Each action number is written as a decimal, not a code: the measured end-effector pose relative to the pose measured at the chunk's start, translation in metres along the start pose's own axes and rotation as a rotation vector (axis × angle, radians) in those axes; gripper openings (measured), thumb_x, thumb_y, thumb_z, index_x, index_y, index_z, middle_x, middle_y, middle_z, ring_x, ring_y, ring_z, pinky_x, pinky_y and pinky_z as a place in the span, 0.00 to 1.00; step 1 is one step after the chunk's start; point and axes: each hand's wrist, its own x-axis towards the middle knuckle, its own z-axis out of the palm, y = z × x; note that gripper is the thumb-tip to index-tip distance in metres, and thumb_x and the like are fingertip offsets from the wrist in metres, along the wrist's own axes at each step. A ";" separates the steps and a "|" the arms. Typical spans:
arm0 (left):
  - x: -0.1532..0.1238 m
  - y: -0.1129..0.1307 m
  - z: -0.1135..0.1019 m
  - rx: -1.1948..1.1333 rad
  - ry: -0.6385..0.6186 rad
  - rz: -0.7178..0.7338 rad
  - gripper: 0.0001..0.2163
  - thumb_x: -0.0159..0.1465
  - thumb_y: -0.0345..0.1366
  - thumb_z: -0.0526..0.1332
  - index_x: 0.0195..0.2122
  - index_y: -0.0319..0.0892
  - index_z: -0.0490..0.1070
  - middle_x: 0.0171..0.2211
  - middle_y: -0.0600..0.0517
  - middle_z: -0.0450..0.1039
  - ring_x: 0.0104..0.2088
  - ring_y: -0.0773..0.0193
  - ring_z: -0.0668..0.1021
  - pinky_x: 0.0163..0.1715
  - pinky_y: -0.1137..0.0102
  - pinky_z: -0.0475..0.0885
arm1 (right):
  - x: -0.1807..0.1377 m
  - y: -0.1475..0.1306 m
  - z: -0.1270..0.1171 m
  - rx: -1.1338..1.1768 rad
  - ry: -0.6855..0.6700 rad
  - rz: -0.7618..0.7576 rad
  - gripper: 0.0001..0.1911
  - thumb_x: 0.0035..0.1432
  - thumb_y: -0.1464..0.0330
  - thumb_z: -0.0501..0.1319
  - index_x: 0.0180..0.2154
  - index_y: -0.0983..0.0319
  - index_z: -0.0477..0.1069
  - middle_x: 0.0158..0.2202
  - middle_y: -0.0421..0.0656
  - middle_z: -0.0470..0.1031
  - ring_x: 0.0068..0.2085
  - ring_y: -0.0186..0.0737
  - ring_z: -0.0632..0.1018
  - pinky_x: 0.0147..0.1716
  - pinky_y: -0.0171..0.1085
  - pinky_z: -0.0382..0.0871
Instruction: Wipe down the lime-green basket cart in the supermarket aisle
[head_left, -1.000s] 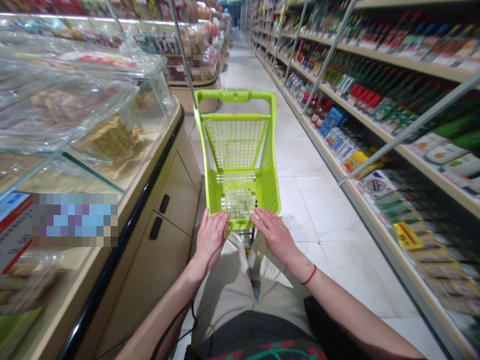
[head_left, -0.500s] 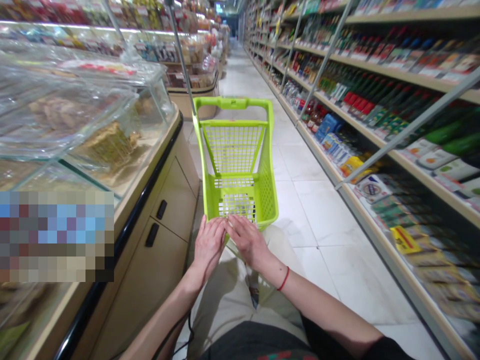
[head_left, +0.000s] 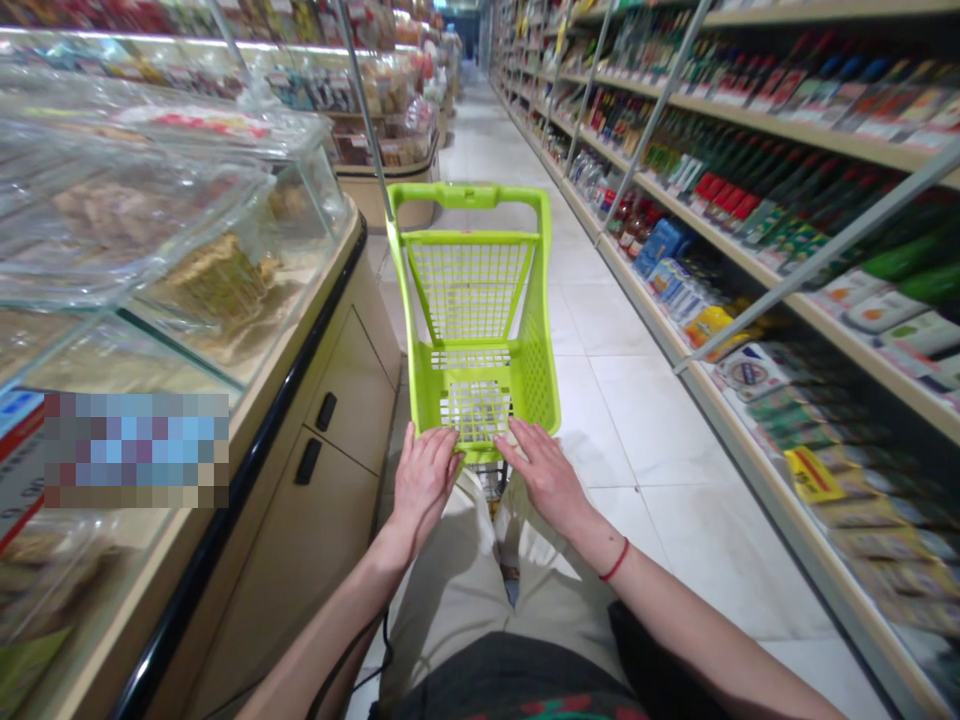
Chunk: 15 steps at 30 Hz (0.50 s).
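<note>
A bright green shopping cart (head_left: 547, 330) with a grid basket stands right before me. Its basket holds nothing that I can make out. On the left part of the near rim lies my left hand (head_left: 429, 478), its fingers close together and bent over the edge. My right hand (head_left: 546, 475) touches the right part of the same rim, palm down, fingers and thumb apart. A red cord bracelet (head_left: 615, 560) circles my right wrist. Between the hands, a stretch of the green rim shows.
Along the left runs a glass-topped display counter (head_left: 330, 270) with bagged foods and drawers below. Shelves (head_left: 742, 240) of bottles and packets, crossed by grey metal bars, line the right side. A tiled aisle (head_left: 480, 130) leads straight ahead between them.
My hands were side by side at the middle of the near rim. The right one has slid to the right, opening a gap between them. The cart has barely shifted in view.
</note>
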 end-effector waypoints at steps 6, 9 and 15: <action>-0.002 0.001 0.002 -0.002 -0.004 -0.022 0.13 0.69 0.33 0.53 0.53 0.41 0.69 0.47 0.46 0.78 0.50 0.57 0.77 0.65 0.48 0.58 | 0.031 -0.040 0.021 0.039 0.031 -0.051 0.26 0.64 0.78 0.54 0.62 0.63 0.63 0.63 0.55 0.66 0.66 0.47 0.64 0.62 0.51 0.65; -0.003 0.000 0.002 0.015 0.006 -0.015 0.13 0.69 0.32 0.53 0.51 0.40 0.70 0.46 0.45 0.78 0.50 0.57 0.77 0.65 0.49 0.58 | 0.040 -0.051 0.025 0.054 0.046 -0.041 0.26 0.63 0.79 0.54 0.62 0.64 0.64 0.63 0.54 0.66 0.65 0.47 0.65 0.63 0.50 0.64; -0.001 0.000 -0.001 0.023 -0.021 -0.015 0.13 0.69 0.34 0.54 0.52 0.40 0.69 0.46 0.46 0.78 0.51 0.57 0.76 0.65 0.51 0.58 | 0.027 -0.030 0.017 0.037 0.014 -0.077 0.25 0.63 0.78 0.56 0.62 0.64 0.64 0.63 0.55 0.66 0.65 0.48 0.66 0.62 0.51 0.65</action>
